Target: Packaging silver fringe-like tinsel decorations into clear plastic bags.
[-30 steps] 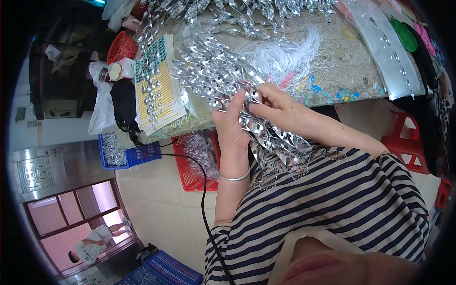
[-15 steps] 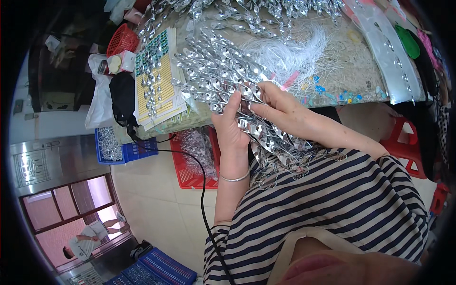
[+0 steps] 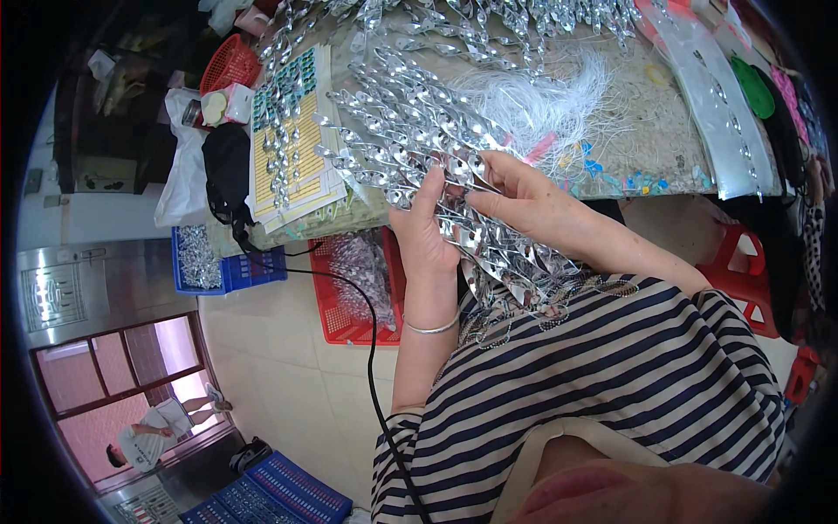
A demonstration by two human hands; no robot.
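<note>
This was a workshop: silver strands (image 3: 410,113) and white thread (image 3: 567,100) littered the upper-centre desk (image 3: 676,144), near a filled red crate (image 3: 349,337).

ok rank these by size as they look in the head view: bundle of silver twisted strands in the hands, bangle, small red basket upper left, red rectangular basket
1. Bundle of silver twisted strands
2. Red rectangular basket, partly hidden
3. Small red basket
4. Bangle

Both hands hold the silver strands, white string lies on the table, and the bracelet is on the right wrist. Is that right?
Not quite: the head view shows the bracelet on the wrist of the left hand, not the right hand. Otherwise right: both hands hold the silver strands, and white string lies on the table.
</note>
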